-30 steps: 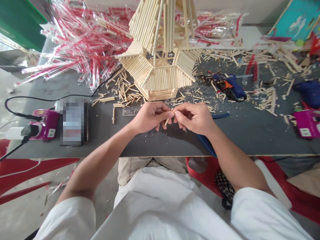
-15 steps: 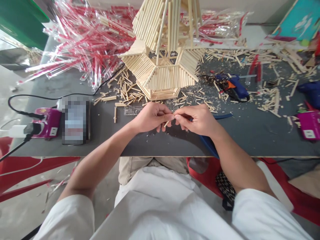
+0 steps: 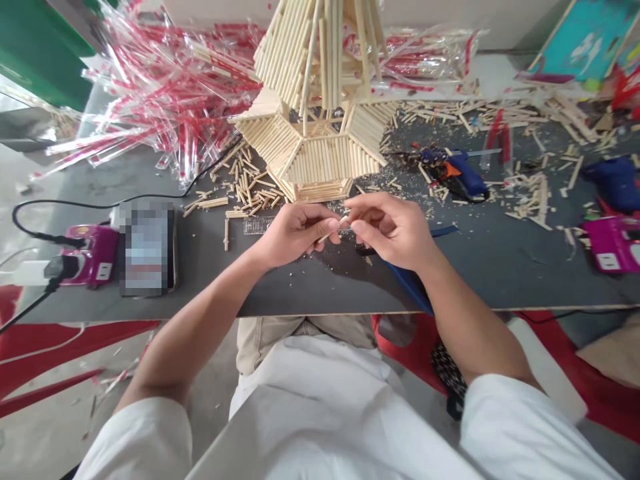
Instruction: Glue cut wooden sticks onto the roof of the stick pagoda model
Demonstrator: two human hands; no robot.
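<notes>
My left hand [image 3: 295,233] pinches a short pale wooden stick [image 3: 344,219] between thumb and forefinger, above the front part of the dark table. Its far end points toward my right hand [image 3: 393,230], whose thumb and forefinger are parted around the space beside that end. I see nothing held in the right fingers. Just beyond both hands stands a lantern-like structure of wooden sticks [image 3: 330,160], with slanted panels below and a tall tapering top. A clear plastic ruler-like strip [image 3: 255,227] lies partly hidden behind my left hand.
Short stick offcuts [image 3: 247,180] lie left of the structure. Blue glue guns [image 3: 467,177] [image 3: 613,180] rest to the right among scraps. Plastic wrappers [image 3: 165,87] heap at the back left. A phone [image 3: 147,250] and purple power block [image 3: 95,253] with cables sit at left.
My right thumb and forefinger have come apart from the stick's end, where they were pinched together against the left fingertips. The stick is still in my left hand. The view has shifted slightly.
</notes>
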